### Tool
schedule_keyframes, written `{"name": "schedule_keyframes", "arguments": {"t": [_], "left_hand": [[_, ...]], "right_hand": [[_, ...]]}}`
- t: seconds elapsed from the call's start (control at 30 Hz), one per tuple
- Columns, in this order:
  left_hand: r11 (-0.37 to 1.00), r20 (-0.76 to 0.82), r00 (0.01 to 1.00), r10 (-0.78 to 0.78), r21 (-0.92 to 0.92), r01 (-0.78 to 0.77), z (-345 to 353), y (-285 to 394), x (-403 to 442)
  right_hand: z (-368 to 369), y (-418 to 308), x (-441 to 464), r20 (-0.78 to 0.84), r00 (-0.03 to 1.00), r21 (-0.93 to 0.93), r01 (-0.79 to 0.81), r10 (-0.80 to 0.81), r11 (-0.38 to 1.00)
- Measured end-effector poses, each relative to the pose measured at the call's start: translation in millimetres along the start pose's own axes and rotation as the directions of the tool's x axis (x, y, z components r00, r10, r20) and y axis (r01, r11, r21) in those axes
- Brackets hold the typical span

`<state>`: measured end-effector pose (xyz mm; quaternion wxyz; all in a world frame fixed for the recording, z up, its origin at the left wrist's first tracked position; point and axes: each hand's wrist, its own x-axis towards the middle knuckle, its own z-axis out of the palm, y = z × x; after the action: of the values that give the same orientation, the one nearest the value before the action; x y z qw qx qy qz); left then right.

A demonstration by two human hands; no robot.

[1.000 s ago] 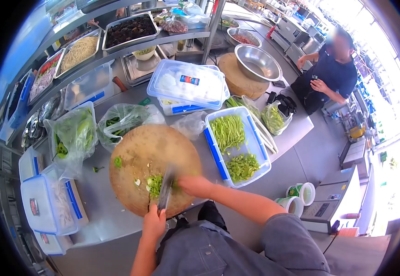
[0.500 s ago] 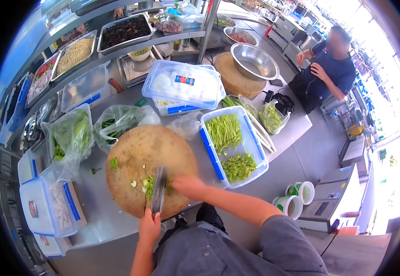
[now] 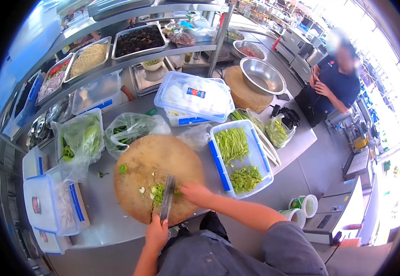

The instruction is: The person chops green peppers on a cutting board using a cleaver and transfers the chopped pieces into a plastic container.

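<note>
My left hand (image 3: pixel 156 233) is closed round the handle of a cleaver (image 3: pixel 167 198), whose blade stands on edge on the round wooden chopping board (image 3: pixel 140 149). Chopped green vegetable (image 3: pixel 157 194) lies against the left side of the blade. Just right of the blade, my right hand (image 3: pixel 197 194) has its fingers drawn together on a piece of green vegetable (image 3: pixel 178 192), mostly covered by the fingers. A cut green pepper end (image 3: pixel 123 169) and small pale bits are scattered on the board.
Right of the board stands a clear tub (image 3: pixel 268 178) of cut greens. Plastic bags of green vegetables (image 3: pixel 82 138) and lidded boxes (image 3: pixel 48 204) flank the left side. A stacked lidded box (image 3: pixel 174 92), a steel bowl (image 3: pixel 262 76) and a co-worker (image 3: pixel 335 85) are beyond.
The view has shifted, so the board and tubs appear lower and further right. Both my hands stay at the cleaver and greens. The co-worker's hands have come closer together.
</note>
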<state>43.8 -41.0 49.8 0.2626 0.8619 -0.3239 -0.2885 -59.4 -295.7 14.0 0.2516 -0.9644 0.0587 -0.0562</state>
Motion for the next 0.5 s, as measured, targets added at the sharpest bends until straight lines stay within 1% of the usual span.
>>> {"name": "schedule_keyframes", "arguments": {"t": [0.17, 0.2, 0.23, 0.27, 0.3, 0.33, 0.4, 0.5], "left_hand": [[0.995, 0.048, 0.996, -0.075, -0.069, 0.078, -6, 0, -1], [0.996, 0.028, 0.998, -0.063, -0.062, 0.065, -3, -1, -2], [0.998, 0.008, 0.999, -0.048, -0.05, 0.048, -5, 2, -2], [0.996, 0.033, 0.998, -0.054, -0.068, 0.056, -7, 6, -3], [0.995, 0.071, 0.996, -0.048, -0.081, 0.054, -10, 9, -1], [0.994, 0.052, 0.996, -0.075, -0.08, 0.079, -8, 7, -3], [0.99, 0.076, 0.997, 0.021, -0.141, -0.01, -6, 5, -3], [0.985, 0.066, 0.997, 0.038, -0.173, -0.026, -4, 1, -5]], "right_hand": [[-7, 1, 1, 0.03, 0.999, 0.071, 0.026, -0.028, 0.997], [-5, 2, 0, -0.034, 0.998, 0.086, 0.054, -0.051, 0.995], [-5, 2, 0, -0.039, 0.998, 0.092, 0.06, -0.056, 0.994], [-6, 4, 1, -0.078, 0.994, 0.114, 0.09, -0.081, 0.989], [-6, 7, 3, -0.079, 0.992, 0.097, 0.104, -0.096, 0.99], [-5, 7, 5, -0.071, 0.99, 0.113, 0.13, -0.123, 0.985], [-6, 7, 6, -0.127, 0.985, 0.12, 0.134, -0.119, 0.984], [-3, 6, 9, -0.116, 0.986, 0.115, 0.132, -0.119, 0.984]]}}
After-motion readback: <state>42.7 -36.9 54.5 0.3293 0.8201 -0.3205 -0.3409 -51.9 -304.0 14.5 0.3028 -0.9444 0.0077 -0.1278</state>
